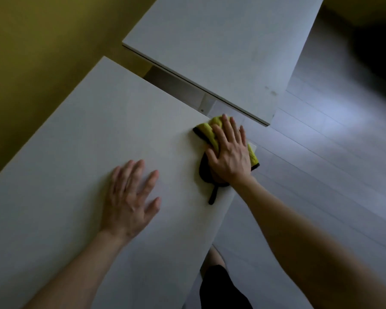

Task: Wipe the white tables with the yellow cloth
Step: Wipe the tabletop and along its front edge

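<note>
At the near bench's (pixel 87 130) far corner, my right grip (pixel 228 152) presses flat on the yellow cloth (pixel 210 128); left grip (pixel 129 197) rests open, empty, bench stretching leftward.

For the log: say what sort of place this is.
Probably a plain indoor room, maybe an office or classroom: two bare white tables, pale plank floor, yellow wall.

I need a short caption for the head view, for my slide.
Right hand presses the yellow cloth at the near white table corner; left hand rests flat.
</note>
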`<state>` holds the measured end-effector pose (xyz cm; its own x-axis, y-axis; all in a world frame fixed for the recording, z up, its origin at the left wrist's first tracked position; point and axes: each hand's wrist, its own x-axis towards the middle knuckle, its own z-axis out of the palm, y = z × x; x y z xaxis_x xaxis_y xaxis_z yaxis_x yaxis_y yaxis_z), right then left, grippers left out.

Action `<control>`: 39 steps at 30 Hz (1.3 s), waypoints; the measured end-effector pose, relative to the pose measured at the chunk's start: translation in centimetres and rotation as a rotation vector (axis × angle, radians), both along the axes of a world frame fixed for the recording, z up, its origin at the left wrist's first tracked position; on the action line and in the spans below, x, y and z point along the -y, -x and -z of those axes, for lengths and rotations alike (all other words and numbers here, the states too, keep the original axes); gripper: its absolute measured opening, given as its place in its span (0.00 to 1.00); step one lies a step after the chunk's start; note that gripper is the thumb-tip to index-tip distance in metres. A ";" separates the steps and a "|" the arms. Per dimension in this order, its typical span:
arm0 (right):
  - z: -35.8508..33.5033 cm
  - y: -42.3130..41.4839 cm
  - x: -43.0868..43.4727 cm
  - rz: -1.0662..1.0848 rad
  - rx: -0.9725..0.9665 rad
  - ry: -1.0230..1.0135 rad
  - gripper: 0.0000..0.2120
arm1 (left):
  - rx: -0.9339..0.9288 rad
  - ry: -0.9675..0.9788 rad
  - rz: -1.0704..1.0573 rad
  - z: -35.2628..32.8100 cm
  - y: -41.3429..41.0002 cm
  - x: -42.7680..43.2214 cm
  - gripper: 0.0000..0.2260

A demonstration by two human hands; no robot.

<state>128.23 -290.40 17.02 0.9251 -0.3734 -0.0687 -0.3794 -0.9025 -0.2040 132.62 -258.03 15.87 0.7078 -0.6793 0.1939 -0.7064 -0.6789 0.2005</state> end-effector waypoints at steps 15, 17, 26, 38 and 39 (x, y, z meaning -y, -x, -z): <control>0.8 1.8 0.0 0.193 0.017 0.034 0.36 | -0.025 0.073 -0.021 1.1 0.6 -0.2 0.26; 1.0 0.9 -3.5 0.398 0.045 0.012 0.37 | -0.023 0.070 -0.016 1.3 0.4 -0.2 0.26; 0.9 9.0 -7.7 -0.250 0.023 -0.068 0.36 | -0.001 0.093 0.012 1.4 0.4 -0.3 0.25; 0.4 7.8 -10.6 -0.333 0.039 -0.077 0.35 | -0.026 0.070 -0.122 1.4 0.5 -0.4 0.27; 0.5 7.9 -10.4 -0.424 0.029 -0.083 0.35 | -0.026 0.057 -0.181 1.4 0.5 -0.4 0.29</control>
